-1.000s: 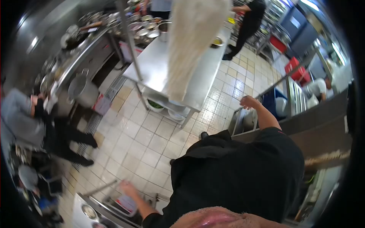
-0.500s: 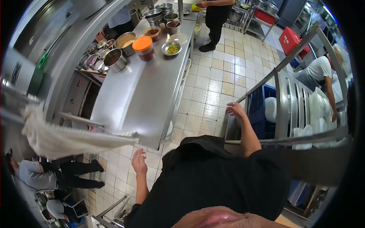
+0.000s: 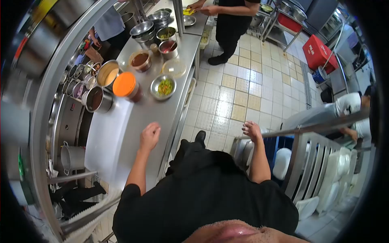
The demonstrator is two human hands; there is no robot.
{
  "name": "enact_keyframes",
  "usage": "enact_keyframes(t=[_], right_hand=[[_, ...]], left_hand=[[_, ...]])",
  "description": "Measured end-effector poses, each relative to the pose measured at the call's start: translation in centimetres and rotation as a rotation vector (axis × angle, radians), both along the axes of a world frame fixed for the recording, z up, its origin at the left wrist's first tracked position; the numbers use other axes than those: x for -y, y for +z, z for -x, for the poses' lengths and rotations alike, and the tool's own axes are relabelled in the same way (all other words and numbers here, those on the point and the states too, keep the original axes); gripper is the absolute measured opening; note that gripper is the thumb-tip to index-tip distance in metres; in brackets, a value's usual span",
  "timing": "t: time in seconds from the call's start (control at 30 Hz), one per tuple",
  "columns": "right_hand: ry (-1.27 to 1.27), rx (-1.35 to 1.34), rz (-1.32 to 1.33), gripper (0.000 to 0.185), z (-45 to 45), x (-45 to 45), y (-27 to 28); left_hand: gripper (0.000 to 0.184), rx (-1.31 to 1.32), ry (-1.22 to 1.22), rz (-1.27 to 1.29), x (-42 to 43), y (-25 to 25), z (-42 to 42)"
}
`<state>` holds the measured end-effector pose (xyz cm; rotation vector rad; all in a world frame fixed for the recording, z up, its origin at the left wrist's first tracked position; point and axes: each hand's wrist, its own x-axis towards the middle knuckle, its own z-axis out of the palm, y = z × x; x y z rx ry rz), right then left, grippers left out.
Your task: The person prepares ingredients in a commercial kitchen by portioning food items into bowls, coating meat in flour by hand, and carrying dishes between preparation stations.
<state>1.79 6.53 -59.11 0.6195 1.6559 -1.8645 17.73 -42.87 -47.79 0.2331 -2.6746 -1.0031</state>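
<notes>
I'm seeing smooth metal gleaming on the surface (image 3: 121, 143) | orange lid (image 3: 124, 84) is looking plastic | floor tiles (image 3: 227, 95) are shining | shirt (image 3: 202, 202) is looking matt

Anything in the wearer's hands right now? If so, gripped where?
No held object visible, so no hold point. The left hand has curled fingers, against the steel counter in view; the right hand has loosely bent fingers.

A round steel bowl (image 3: 163, 87) of chopped green, yellow and red pieces sat upright on the steel surface (image 3: 109, 146), between ten and eleven o'clock in the view. Just beside it, at its nine o'clock, stood an orange-lidded tub (image 3: 125, 86), its contents reddish brown. Past three o'clock, a blue bin (image 3: 287, 142) stood partly hidden.
</notes>
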Motion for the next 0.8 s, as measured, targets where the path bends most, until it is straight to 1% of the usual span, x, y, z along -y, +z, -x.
enact_keyframes(t=[0.03, 0.1, 0.17, 0.23, 0.3, 0.37, 0.43, 0.5, 0.53, 0.57, 0.6, 0.67, 0.7, 0.73, 0.77, 0.8], right_hand=[[-0.002, 0.008, 0.003, 0.026, 1.7, -0.7, -0.3], [-0.081, 0.002, -0.043, 0.030, 4.8, -1.4, 0.0], [-0.133, 0.001, -0.033, 0.035, 8.1, -2.7, 0.8], [-0.204, 0.006, -0.013, 0.039, 10.6, -4.2, 1.0], [-0.286, 0.009, 0.014, 0.041, 13.2, -6.0, 0.4], [-0.362, 0.042, 0.007, 0.040, 15.5, -8.3, -1.6], [-0.441, 0.100, 0.006, 0.040, 18.6, -10.8, -3.8], [-0.486, 0.160, 0.047, 0.046, 21.7, -14.3, -6.8], [-0.512, 0.191, 0.069, 0.049, 23.7, -15.7, -7.6], [-0.548, 0.199, 0.076, 0.045, 25.9, -17.2, -8.3], [-0.590, 0.209, 0.084, 0.041, 27.7, -18.3, -8.6], [-0.650, 0.219, 0.076, 0.031, 31.1, -19.9, -8.2], [-0.631, 0.223, 0.035, 0.029, 32.9, -20.7, -7.7], [-0.611, 0.229, -0.008, 0.028, 34.5, -21.4, -7.1], [-0.586, 0.236, -0.054, 0.027, 36.0, -22.0, -6.6], [-0.519, 0.249, -0.100, 0.029, 37.6, -22.6, -6.1]], left_hand=[[0.013, -0.049, -0.022, 0.046, 0.7, 0.0, 4.1], [0.015, -0.102, -0.041, -0.071, 1.2, 2.1, 13.3], [0.017, -0.160, -0.025, 0.002, 2.3, 3.1, 22.8], [0.018, -0.298, -0.044, -0.028, 4.8, 1.6, 32.9], [0.023, -0.108, 0.038, -0.351, 4.7, 5.7, 40.6], [0.031, -0.088, 0.166, -0.491, 8.6, 3.4, 49.5], [0.038, -0.126, 0.246, -0.421, 11.6, 2.9, 56.5], [0.045, -0.095, 0.301, -0.288, 14.1, 2.3, 61.7], [0.050, 0.001, 0.346, -0.224, 14.2, 3.3, 63.0], [0.055, 0.149, 0.399, -0.218, 14.0, 4.2, 64.2], [0.057, 0.154, 0.398, -0.071, 16.8, 1.5, 66.3], [0.060, 0.204, 0.399, 0.194, 18.3, 0.1, 68.9], [0.061, 0.251, 0.408, 0.313, 17.0, 1.2, 68.8], [0.058, 0.331, 0.339, 0.292, 17.2, 1.7, 69.4], [0.055, 0.410, 0.362, 0.312, 17.1, 1.7, 70.1], [0.053, 0.490, 0.389, 0.329, 15.0, 4.3, 69.8]])
